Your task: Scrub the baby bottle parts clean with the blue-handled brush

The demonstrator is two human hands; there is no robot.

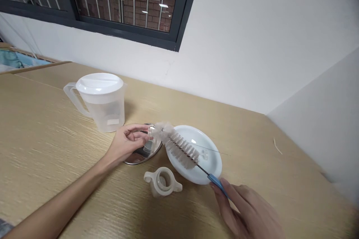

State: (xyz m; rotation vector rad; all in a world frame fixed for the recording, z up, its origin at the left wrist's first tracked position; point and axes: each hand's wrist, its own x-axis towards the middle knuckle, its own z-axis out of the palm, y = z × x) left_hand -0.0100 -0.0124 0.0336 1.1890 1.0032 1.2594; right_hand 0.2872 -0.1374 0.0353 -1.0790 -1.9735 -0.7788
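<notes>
My right hand (246, 209) grips the blue handle of a bottle brush (183, 151) with white bristles and a twisted wire stem. The brush points up and left, its fluffy tip at my left hand. My left hand (133, 138) pinches a small clear piece (150, 131), and the brush tip touches or overlaps it; its exact kind I cannot make out. Beneath that hand lies a shiny oval metal tray (136, 158). The brush passes over a white bowl (217, 164) with a small clear item (205, 155) inside. A two-handled translucent bottle collar (162, 183) stands in front.
A translucent lidded pitcher (103, 101) with liquid in it stands at the back left of the wooden table (56, 127). Behind are a white wall (238, 44) and a barred window (123, 0). A thin pale strip (277, 146) lies at the right.
</notes>
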